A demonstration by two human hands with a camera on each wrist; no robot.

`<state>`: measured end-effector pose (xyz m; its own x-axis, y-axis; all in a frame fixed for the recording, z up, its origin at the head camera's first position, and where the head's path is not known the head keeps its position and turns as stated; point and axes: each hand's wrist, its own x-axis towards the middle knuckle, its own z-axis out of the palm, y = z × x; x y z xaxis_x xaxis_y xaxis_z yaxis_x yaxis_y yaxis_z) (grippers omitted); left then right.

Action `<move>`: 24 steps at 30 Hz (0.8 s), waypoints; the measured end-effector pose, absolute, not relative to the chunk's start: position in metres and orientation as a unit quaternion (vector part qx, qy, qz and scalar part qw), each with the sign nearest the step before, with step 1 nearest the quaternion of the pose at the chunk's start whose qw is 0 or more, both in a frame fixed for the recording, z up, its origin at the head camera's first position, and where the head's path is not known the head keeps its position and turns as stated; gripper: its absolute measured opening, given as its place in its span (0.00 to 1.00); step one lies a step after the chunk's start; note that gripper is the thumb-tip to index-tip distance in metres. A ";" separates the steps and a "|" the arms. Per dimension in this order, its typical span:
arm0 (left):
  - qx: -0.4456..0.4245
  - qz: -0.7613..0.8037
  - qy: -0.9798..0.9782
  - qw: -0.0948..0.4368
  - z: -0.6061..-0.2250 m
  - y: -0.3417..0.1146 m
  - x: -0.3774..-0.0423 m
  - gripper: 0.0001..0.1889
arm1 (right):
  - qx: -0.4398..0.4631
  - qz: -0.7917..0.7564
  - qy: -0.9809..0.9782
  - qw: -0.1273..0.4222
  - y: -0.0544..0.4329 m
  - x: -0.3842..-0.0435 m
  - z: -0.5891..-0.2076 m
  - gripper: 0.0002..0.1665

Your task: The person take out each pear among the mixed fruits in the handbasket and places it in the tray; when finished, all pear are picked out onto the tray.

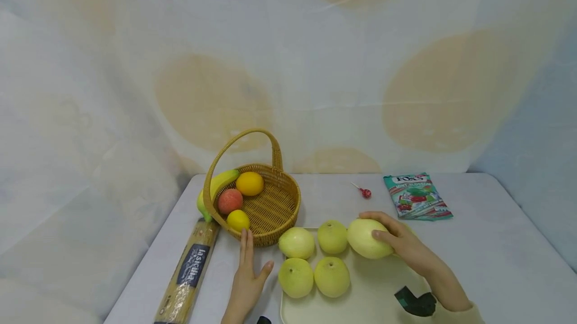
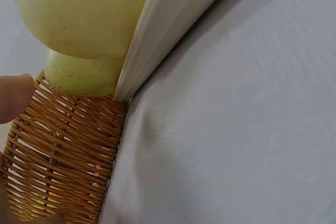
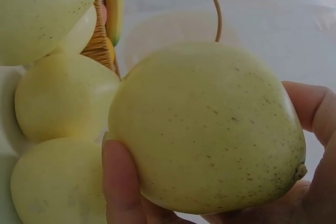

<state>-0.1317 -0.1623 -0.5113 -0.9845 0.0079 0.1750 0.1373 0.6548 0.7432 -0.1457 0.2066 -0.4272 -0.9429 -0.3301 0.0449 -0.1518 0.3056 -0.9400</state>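
My right hand grips a pale yellow-green melon over the back of the cream tray. In the right wrist view, fingers and thumb wrap this speckled melon, its stem stub at lower right. Several similar melons, among them one at the front left, sit in the tray's left part. With fingers extended and thumb spread, my left hand is by the front of the wicker basket, left of the tray. Whether its fingertips touch the basket, I cannot tell. The left wrist view shows its thumb near the basket wall.
Inside the basket are an orange, a peach and a lemon; a banana lies along its left side. A spaghetti pack is at left. Behind the tray lie a red lollipop and a candy bag.
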 end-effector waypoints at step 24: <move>-0.041 -0.408 -0.908 0.082 -0.512 -0.163 -0.131 0.46 | -0.140 -0.577 0.794 0.135 0.211 -0.130 -0.431 0.25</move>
<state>-0.1313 -0.1628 -0.5119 -0.9831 0.0078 0.1829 0.1419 0.6636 0.7345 -0.1299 0.2109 -0.4315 -0.9246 -0.3773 -0.0528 -0.0663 0.2957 -0.9530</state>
